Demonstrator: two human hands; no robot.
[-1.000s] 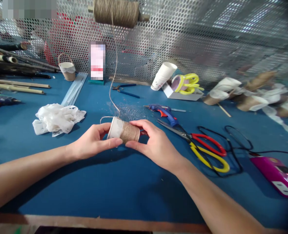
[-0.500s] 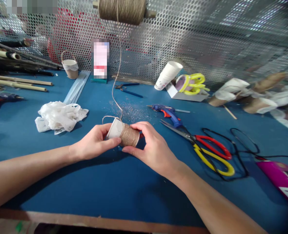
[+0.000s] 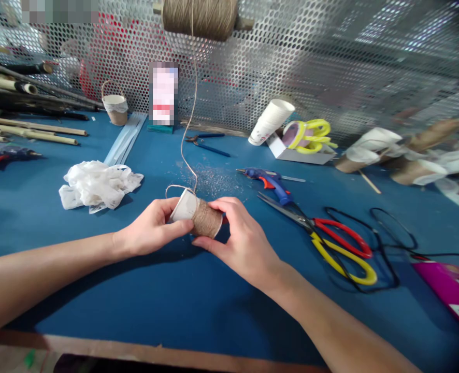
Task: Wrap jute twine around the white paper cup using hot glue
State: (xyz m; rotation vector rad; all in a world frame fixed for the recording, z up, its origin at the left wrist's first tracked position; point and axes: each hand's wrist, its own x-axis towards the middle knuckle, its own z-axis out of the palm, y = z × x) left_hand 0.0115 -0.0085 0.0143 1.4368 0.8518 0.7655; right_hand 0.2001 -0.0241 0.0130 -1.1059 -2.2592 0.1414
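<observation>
A white paper cup (image 3: 183, 207) lies tilted between my hands, its base half wrapped in brown twine (image 3: 206, 219). My left hand (image 3: 157, 226) grips the cup near the white rim end, with the thumb along its near side. At the wrapped end, my right hand (image 3: 241, 239) holds the cup between thumb and fingers. From the cup a strand of twine (image 3: 183, 155) rises to a large twine spool (image 3: 199, 19) on a rod above. A small loop of twine stands out beside the rim. The cup's far side is hidden.
Scissors (image 3: 303, 221) and a blue glue gun (image 3: 272, 184) lie to the right, with black cord around them. A crumpled white lace bundle (image 3: 99, 185) is at left. Behind stand pliers (image 3: 208, 143), stacked paper cups (image 3: 271, 122) and a finished-looking small basket (image 3: 116, 109).
The view has shifted slightly, so the surroundings sit a little further right. My right hand has moved slightly on the wrapped end; both hands keep hold of the cup.
</observation>
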